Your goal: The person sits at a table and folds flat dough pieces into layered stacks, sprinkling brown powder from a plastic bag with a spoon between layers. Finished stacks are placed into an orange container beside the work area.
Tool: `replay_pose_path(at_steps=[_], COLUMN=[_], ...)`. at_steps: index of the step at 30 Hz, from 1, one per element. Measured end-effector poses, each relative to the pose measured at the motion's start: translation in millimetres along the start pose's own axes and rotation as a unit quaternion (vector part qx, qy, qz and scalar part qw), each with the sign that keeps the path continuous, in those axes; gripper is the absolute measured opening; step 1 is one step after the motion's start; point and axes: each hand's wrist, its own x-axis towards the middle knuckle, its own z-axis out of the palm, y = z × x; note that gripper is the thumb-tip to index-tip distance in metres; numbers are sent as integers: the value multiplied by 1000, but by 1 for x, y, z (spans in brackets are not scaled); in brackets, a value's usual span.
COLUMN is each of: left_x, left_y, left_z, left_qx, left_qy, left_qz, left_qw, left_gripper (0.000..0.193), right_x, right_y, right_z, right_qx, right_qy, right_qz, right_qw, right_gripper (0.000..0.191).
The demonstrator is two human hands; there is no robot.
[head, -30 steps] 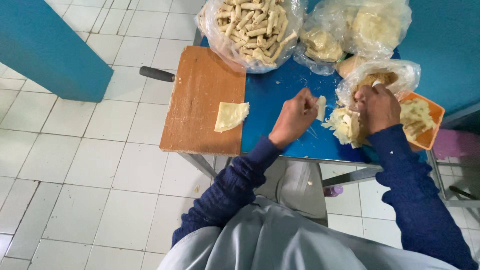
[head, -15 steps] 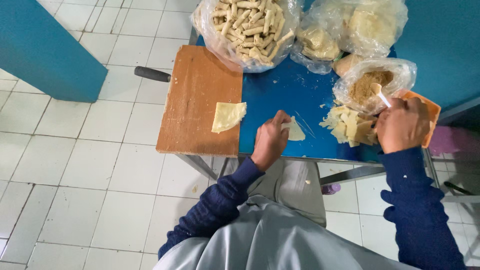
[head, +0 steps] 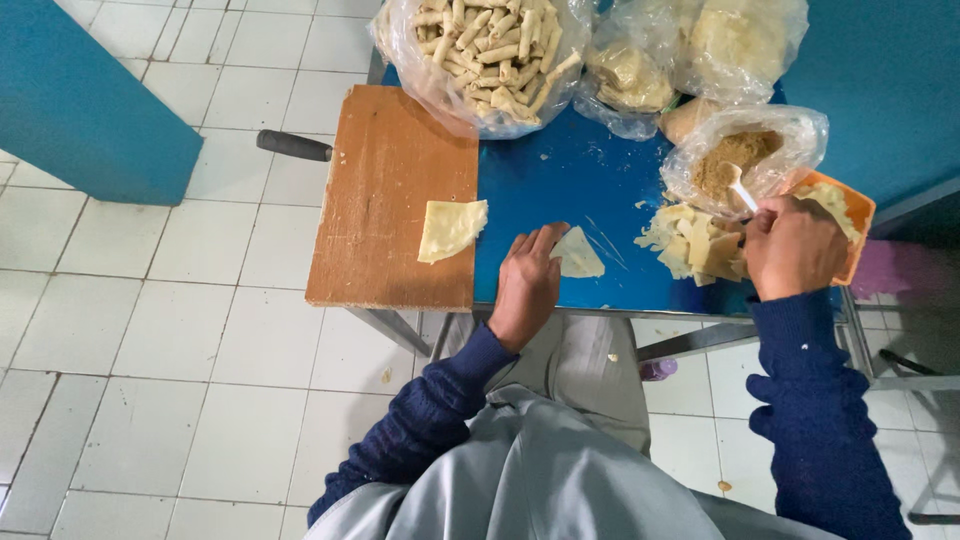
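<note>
Gripping a white plastic spoon (head: pixel 741 187), our right hand (head: pixel 795 247) is fisted, spoon tip in the brown crumbly filling bag (head: pixel 745 155). Our left hand (head: pixel 527 285) lies flat, fingers loose, touching a thin pale triangular wrapper (head: pixel 581 254) on the glossy blue table (head: pixel 560 180), near its front edge. Wrapper stack (head: pixel 695 242) sits just beside our right hand. Second folded wrapper (head: pixel 450 227) rests on the wooden board (head: pixel 385 180), right edge. Open blue surface between board and stack. Clear bag of rolled sticks (head: pixel 490 50) at back.
</note>
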Motion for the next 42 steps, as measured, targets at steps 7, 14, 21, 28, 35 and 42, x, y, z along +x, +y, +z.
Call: replay_pose_path(at_steps=[7,14,21,28,35,42], left_x=[-3,-4,-3,-2,-1,-2], left_y=[2,2,-1,-3,-6,-10], left_z=[-2,-4,-1,0,2,2], left_qx=[-22,-22,-29,-72,-108,-103], left_qy=[2,5,15,23,27,18], left_qz=[-47,-48,-61,-70,-90,-66], left_qw=[999,999,998,995,990,992], left_gripper=[49,48,48,47,45,45], right_x=[3,-2,-23,-46,-52,-57], right_y=[8,21,-4,-81,-118,-112], right_z=[-7,-39,-75,-79,-91,-91], right_qx=[131,243,400,499,339,207], right_qy=[-35,-61,-111,-230,-120,16], right_qz=[11,66,112,34,-100,-280], right_qw=[991,966,903,835,928,937], right_gripper=[14,16,19,18,15,29])
